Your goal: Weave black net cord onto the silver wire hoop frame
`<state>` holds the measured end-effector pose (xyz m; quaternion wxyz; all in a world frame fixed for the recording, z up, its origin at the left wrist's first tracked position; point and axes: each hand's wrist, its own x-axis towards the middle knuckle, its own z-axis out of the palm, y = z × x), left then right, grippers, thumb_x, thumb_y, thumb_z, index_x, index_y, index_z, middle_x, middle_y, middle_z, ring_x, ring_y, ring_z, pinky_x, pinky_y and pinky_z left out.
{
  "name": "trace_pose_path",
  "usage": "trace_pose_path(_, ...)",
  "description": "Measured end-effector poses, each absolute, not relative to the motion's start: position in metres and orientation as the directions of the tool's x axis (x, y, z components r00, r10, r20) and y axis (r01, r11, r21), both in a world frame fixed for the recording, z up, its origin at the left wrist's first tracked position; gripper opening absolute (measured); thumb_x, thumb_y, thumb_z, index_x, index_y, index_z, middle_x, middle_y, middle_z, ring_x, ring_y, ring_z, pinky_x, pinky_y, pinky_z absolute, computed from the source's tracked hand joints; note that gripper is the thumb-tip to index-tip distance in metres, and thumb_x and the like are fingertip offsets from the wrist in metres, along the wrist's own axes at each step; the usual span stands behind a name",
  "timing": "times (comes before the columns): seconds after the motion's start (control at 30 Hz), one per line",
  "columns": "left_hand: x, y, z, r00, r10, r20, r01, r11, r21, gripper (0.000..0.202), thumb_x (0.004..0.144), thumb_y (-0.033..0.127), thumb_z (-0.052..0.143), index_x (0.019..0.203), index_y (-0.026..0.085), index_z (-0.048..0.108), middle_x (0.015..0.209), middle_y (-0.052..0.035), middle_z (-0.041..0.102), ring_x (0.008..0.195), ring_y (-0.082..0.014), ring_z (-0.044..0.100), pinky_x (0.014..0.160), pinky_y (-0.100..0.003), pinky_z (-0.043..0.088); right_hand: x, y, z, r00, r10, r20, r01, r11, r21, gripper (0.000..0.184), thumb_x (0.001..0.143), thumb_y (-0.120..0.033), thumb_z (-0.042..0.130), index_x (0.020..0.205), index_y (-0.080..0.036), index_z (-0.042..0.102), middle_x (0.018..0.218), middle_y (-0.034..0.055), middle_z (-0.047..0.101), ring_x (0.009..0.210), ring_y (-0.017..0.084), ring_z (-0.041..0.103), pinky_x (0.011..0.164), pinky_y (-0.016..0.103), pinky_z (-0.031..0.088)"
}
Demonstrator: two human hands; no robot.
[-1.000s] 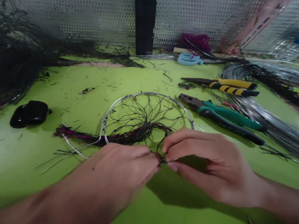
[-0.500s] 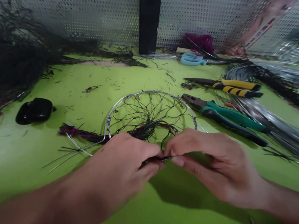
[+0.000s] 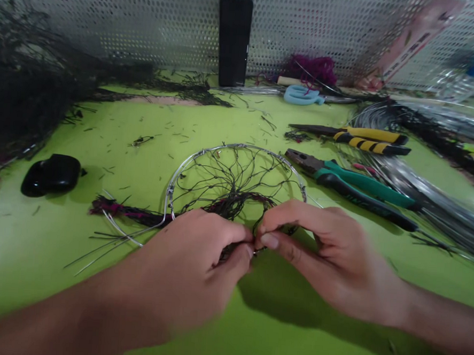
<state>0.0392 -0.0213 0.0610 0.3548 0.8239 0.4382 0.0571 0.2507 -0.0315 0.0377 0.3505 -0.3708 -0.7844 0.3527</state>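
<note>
A silver wire hoop (image 3: pixel 239 145) lies on the green tabletop, with a web of knotted black cord (image 3: pixel 233 190) strung across it. My left hand (image 3: pixel 199 266) grips the near edge of the hoop, thumb and forefinger pinched over dark strands there. Fingertips of my right hand (image 3: pixel 328 258) are closed on the black cord at the same edge, almost touching the left fingertips. The exact point they pinch is mostly covered. A black and purple bundle of strands (image 3: pixel 130 211) sticks out left of the hoop, beside loose wire ends (image 3: pixel 96 254).
Green-handled pliers (image 3: pixel 357 185) and yellow-and-black pliers (image 3: pixel 352 136) lie to the right, near silver wire (image 3: pixel 451 212). Behind are light-blue-handled scissors (image 3: pixel 302 94), a black phone (image 3: pixel 234 43) and purple yarn (image 3: pixel 313 69). Black fibre (image 3: pixel 25 95) and a black case (image 3: pixel 52 175) are leftward.
My right fingertips have shifted slightly left, closer to the left ones. The left thumb has moved up toward its forefinger. The whole view has drifted a little.
</note>
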Motion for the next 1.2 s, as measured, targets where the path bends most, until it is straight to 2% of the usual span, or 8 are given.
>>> trace_pose_path(0.2,0.036,-0.018,0.065,0.597,0.760,-0.256,0.687,-0.319,0.653,0.038,0.101,0.040,0.045,0.074,0.023,0.066,0.056,0.0046,0.062,0.047,-0.0111,0.055,0.040,-0.025,0.030,0.253,-0.031,0.036,-0.459,0.853,0.247,0.310,0.414,-0.856,0.007,0.099,-0.018,0.060,0.095,-0.019,0.066,0.083,-0.0021,0.070,0.073,0.010,0.062,0.064,0.019,0.049)
trace_pose_path(0.37,0.035,-0.017,0.062,0.560,0.822,-0.102,0.643,-0.354,0.679,0.015,0.091,0.034,0.065,0.085,0.026,0.076,0.074,0.0060,0.076,0.061,-0.0128,0.067,0.053,-0.023,0.045,0.253,-0.030,0.034,-0.461,0.854,0.240,0.280,0.397,-0.874,0.009,0.100,-0.018,0.060,0.095,-0.018,0.067,0.084,-0.0014,0.069,0.074,0.010,0.061,0.065,0.019,0.048)
trace_pose_path(0.57,0.040,-0.022,0.052,0.519,0.854,-0.017,0.654,-0.384,0.652,0.014,0.091,0.028,0.067,0.083,0.027,0.078,0.073,0.0085,0.077,0.054,-0.0107,0.066,0.043,-0.021,0.035,0.253,-0.028,0.033,-0.476,0.854,0.211,0.245,0.359,-0.901,0.008,0.099,-0.017,0.062,0.094,-0.018,0.068,0.083,-0.0026,0.068,0.074,0.009,0.060,0.065,0.020,0.047)
trace_pose_path(0.73,0.040,-0.029,0.045,0.540,0.819,0.195,0.595,-0.535,0.600,0.014,0.091,0.017,0.068,0.081,0.023,0.075,0.073,0.0099,0.075,0.057,-0.0075,0.064,0.056,-0.021,0.043,0.252,-0.027,0.036,-0.439,0.878,0.191,0.267,0.331,-0.905,0.009,0.095,-0.013,0.064,0.087,-0.017,0.067,0.081,-0.0037,0.065,0.073,0.008,0.057,0.064,0.019,0.045)
trace_pose_path(0.9,0.037,-0.029,0.040,0.561,0.800,0.215,0.544,-0.551,0.633,0.014,0.092,0.014,0.067,0.086,0.025,0.073,0.079,0.0113,0.074,0.065,-0.0064,0.066,0.061,-0.020,0.045,0.252,-0.026,0.041,-0.471,0.862,0.188,0.310,0.361,-0.879,0.011,0.093,-0.010,0.062,0.086,-0.017,0.066,0.079,-0.0043,0.064,0.070,0.007,0.056,0.061,0.017,0.044)
trace_pose_path(1.03,0.036,-0.030,0.040,0.562,0.801,0.206,0.542,-0.545,0.639,0.015,0.093,0.016,0.066,0.083,0.025,0.072,0.078,0.0097,0.072,0.069,-0.0091,0.064,0.061,-0.023,0.046,0.259,-0.027,0.042,-0.581,0.754,0.306,0.336,0.564,-0.754,0.013,0.093,-0.006,0.058,0.089,-0.016,0.066,0.084,0.0003,0.066,0.077,0.011,0.058,0.069,0.024,0.046)
trace_pose_path(1.13,0.037,-0.031,0.039,0.590,0.770,0.243,0.532,-0.597,0.600,0.019,0.092,0.011,0.065,0.079,0.023,0.071,0.078,0.0072,0.072,0.077,-0.0129,0.063,0.067,-0.026,0.047,0.263,-0.030,0.040,-0.709,0.579,0.403,0.355,0.786,-0.506,0.019,0.096,-0.006,0.052,0.090,-0.015,0.067,0.086,0.0056,0.068,0.078,0.016,0.056,0.070,0.032,0.047)
trace_pose_path(1.2,0.036,-0.031,0.039,0.605,0.756,0.252,0.531,-0.618,0.579,0.018,0.092,0.009,0.065,0.082,0.023,0.071,0.080,0.0064,0.072,0.078,-0.0138,0.063,0.069,-0.027,0.048,0.263,-0.032,0.039,-0.751,0.492,0.440,0.360,0.864,-0.352,0.026,0.098,-0.007,0.047,0.084,-0.017,0.067,0.082,0.0064,0.068,0.073,0.017,0.057,0.065,0.035,0.046)
